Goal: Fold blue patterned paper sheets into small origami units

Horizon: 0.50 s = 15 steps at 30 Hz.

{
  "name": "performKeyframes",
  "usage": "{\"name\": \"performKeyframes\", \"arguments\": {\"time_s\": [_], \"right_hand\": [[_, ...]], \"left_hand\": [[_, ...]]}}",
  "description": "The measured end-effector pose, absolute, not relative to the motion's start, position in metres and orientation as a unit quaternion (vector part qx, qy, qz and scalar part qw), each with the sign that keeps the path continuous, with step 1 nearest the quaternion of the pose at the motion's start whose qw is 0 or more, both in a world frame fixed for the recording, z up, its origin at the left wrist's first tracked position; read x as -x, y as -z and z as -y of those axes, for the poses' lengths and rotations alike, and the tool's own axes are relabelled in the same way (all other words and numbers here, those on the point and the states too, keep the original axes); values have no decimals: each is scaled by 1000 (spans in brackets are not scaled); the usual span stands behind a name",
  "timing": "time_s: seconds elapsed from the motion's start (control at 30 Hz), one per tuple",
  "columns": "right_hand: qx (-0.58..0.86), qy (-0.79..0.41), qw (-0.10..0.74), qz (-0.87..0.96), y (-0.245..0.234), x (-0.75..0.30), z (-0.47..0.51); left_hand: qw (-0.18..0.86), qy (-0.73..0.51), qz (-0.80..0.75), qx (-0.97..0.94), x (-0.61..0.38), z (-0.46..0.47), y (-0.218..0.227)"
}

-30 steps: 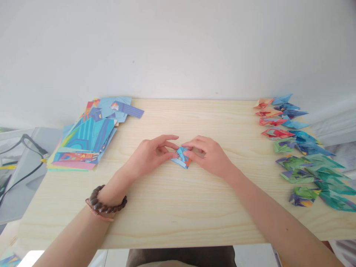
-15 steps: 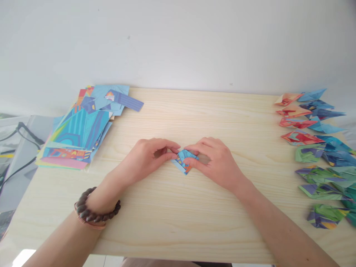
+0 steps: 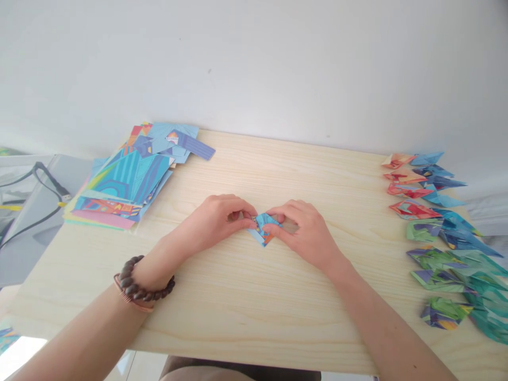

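A small folded piece of patterned paper (image 3: 263, 237), mostly blue with orange, lies at the middle of the table, one corner pointing toward me. My left hand (image 3: 224, 217) pinches its left corner between thumb and fingertips. On the other side, my right hand (image 3: 304, 230) grips the right part, thumb on top and fingers behind. The fingers hide both side corners of the paper. Around my left wrist is a dark beaded bracelet (image 3: 137, 286) with a copper-coloured band.
A messy stack of colourful paper sheets (image 3: 127, 177) lies at the table's left back. Along the right side stand several rows of folded paper pieces (image 3: 416, 209) in red, blue and green. Beyond the left edge are black cables (image 3: 50, 182). A pale wall (image 3: 278, 69) borders the wooden table (image 3: 246, 317).
The camera view has turned and tilted slightly, shifting the stack and folded pieces in the picture. Both hands keep their grip on the small paper, which looks nearly the same.
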State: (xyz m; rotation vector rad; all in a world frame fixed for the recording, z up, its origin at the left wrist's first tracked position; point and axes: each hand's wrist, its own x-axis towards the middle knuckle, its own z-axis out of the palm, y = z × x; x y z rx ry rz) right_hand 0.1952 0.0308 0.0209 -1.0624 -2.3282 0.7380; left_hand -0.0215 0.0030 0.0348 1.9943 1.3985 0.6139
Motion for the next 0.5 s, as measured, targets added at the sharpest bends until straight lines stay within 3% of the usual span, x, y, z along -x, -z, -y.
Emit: {"name": "performKeyframes", "arguments": {"time_s": [0.5], "right_hand": [[384, -282, 229, 849, -21, -197, -31]], "left_hand": [[321, -193, -514, -772, 25, -5, -44]]}}
